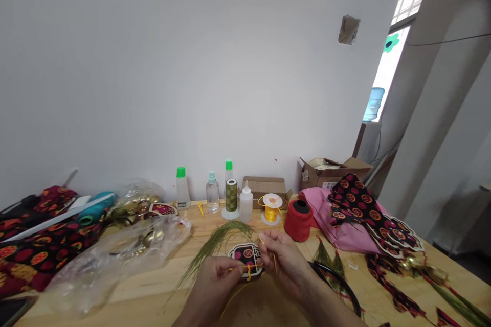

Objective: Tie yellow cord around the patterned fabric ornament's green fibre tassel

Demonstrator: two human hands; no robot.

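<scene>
Both hands, left hand (217, 273) and right hand (286, 258), pinch a patterned fabric patch (246, 256), seemingly knotting thin yellow cord (248, 271).

I am pinching a small patterned fabric piece (247, 258) between my left hand (218, 278) and right hand (286, 260), working a yellow cord (248, 271) around it near the desk's (153, 296) front edge. Green threads (215, 245) are fanning out just behind; bottles and a red spool (298, 219) are lining the far edge.

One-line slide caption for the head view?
Left hand and right hand tie yellow cord around a patterned fabric ornament on a cluttered wooden table.
</scene>
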